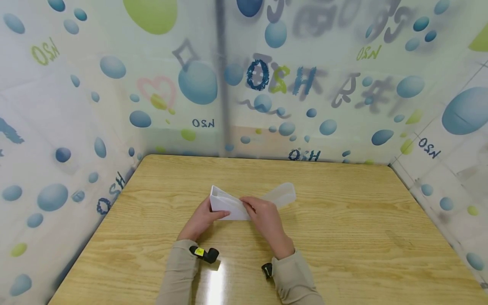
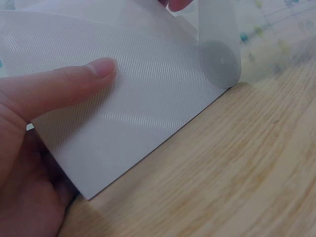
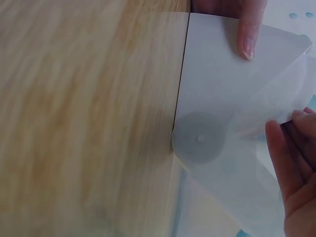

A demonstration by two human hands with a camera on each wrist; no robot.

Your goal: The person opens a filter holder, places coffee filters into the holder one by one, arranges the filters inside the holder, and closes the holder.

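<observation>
A white folding plastic holder (image 1: 238,209), wedge-shaped with a ribbed front, stands on the table between both hands. My left hand (image 1: 203,220) grips its left end, the thumb lying across the front face and the other fingers behind. At its upper edge, my right hand (image 1: 267,215) pinches a thin translucent flap (image 3: 276,101) between thumb and fingers. A translucent strip with a rounded end (image 1: 283,195) sticks out to the right. The right wrist view shows a round pivot (image 3: 200,138) joining strip and holder at the bottom corner. The holder's inside is mostly hidden.
The wood-grain table (image 1: 362,228) extends around the hands. Behind it and at both sides hang pale curtains (image 1: 324,93) with blue and green dots. A black wrist camera (image 1: 206,254) sits on the left sleeve, another (image 1: 267,270) on the right.
</observation>
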